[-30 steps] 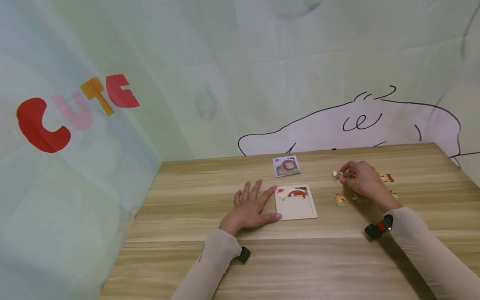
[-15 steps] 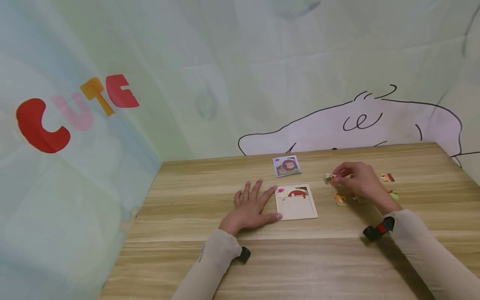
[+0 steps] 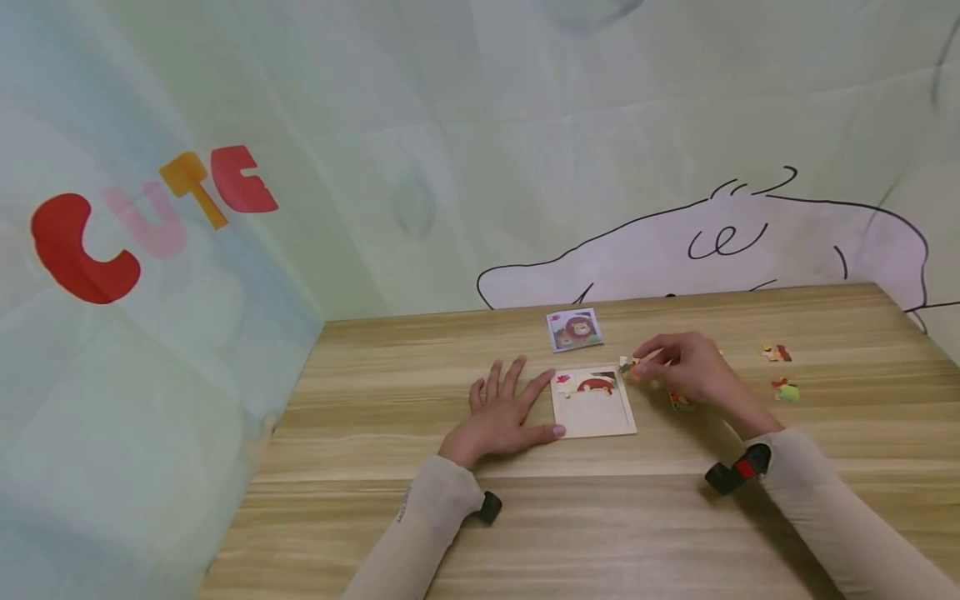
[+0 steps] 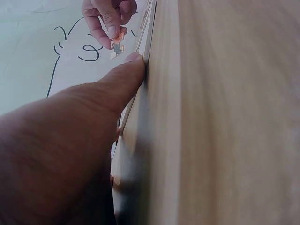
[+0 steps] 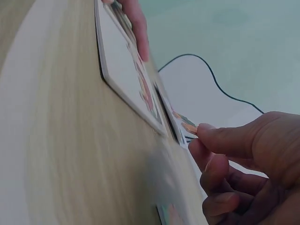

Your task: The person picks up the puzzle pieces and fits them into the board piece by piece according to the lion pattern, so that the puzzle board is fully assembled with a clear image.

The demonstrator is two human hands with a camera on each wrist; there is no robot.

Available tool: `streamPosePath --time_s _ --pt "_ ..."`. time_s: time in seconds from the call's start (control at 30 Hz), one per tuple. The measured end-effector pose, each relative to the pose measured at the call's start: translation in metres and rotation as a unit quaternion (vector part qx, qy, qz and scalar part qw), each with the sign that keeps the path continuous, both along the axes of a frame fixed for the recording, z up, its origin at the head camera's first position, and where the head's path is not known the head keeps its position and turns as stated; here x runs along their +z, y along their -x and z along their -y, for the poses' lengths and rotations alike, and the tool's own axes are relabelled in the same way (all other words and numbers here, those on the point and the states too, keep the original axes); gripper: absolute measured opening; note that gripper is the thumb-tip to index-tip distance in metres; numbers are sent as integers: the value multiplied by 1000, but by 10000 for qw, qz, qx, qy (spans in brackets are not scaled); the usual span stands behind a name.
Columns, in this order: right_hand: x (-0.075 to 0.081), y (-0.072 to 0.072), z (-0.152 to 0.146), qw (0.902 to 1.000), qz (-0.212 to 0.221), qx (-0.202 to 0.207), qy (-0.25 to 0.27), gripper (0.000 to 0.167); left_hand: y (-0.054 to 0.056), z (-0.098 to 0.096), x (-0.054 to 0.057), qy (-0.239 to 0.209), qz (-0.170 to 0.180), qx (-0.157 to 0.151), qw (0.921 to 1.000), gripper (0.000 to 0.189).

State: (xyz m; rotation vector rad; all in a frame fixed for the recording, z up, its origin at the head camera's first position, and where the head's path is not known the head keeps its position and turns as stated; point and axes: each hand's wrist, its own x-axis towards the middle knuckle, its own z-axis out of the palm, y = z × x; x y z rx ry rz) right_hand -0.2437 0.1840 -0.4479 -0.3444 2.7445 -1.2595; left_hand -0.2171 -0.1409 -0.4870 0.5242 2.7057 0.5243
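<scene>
My left hand (image 3: 498,421) lies spread on the table, its thumb and index fingertip at the left edge of a square wooden puzzle board (image 3: 592,418). Along the board's top run fitted pieces with a pink flower and part of a red-brown mane; bare wood shows below. Between thumb and fingers my right hand (image 3: 693,367) pinches a small jigsaw piece (image 3: 626,365) by the board's upper right corner. The left wrist view shows that jigsaw piece (image 4: 117,48) hanging from the fingertips, raised above the tabletop.
A lion picture card (image 3: 574,331) lies behind the board. To the right are loose jigsaw pieces, one orange and red (image 3: 777,353), one green and red (image 3: 786,390); another piece (image 3: 681,402) is partly hidden under the right hand. A printed curtain (image 3: 420,167) hangs behind the table.
My right hand has carried the pinched jigsaw piece leftward from the loose pieces to the board's upper right corner. The left hand has stayed in place.
</scene>
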Motion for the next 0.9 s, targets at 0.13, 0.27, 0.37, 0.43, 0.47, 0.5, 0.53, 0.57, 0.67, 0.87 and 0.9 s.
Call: streamPosePath --time_s 0.13,0.27,0.37,0.43,0.47,0.5,0.53,0.57,0.67,0.87,0.9 --pt "0 -5 13 9989 376 79 267 25 0 -1 1 71 72 32 9999 93" --pt "-2 -7 25 9974 610 153 347 24 0 -2 4 92 101 47 9999 93" --pt "-3 -8 33 9972 613 277 318 23 -1 -2 5 76 120 59 9999 92" --pt "-4 -8 39 9971 624 334 293 21 0 -2 5 76 130 61 9999 92" --pt "-4 -9 41 9968 652 354 283 20 0 -2 4 81 134 60 9999 93" --pt "-4 -10 44 9966 666 401 269 20 0 -2 4 90 141 55 9998 93" --pt "-4 -10 46 9962 713 416 264 19 1 -2 3 101 142 48 9998 93" --pt "-4 -11 48 9959 743 440 254 19 1 -2 2 113 140 38 9998 94" --pt "-5 -12 56 9954 781 498 227 17 2 -1 1 63 84 35 9999 93" --pt "-11 -12 68 9954 612 708 209 17 2 -1 -1 55 35 42 10000 93" --pt "-12 -11 69 9954 590 731 201 17 2 -1 0 46 43 52 10000 93"
